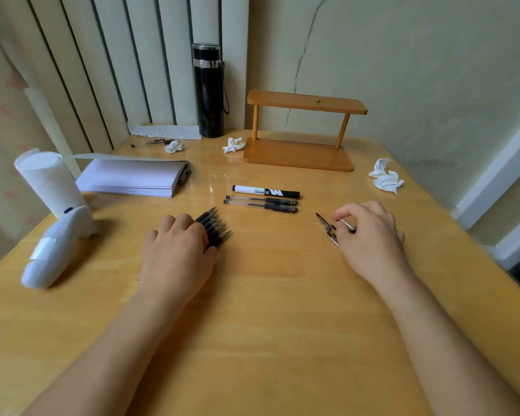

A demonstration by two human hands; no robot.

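Note:
My left hand (pixel 177 250) lies over a row of several uncapped black gel pens (pixel 215 228) on the wooden table (pixel 267 310); their metal tips stick out to the upper right past my curled fingers. My right hand (pixel 370 232) pinches a small thin piece between thumb and forefinger, and several clear pen caps (pixel 327 229) lie under its fingertips. Beyond the hands, a white-and-black marker (pixel 266 191) and two capped gel pens (pixel 261 204) lie side by side.
A wooden two-tier shelf (pixel 300 154) stands at the back, a black flask (pixel 209 91) left of it. A stack of white paper (pixel 132 178), a paper roll (pixel 50 181) and a white device (pixel 57 247) sit left. Crumpled tissues (pixel 386 177) lie at the right edge.

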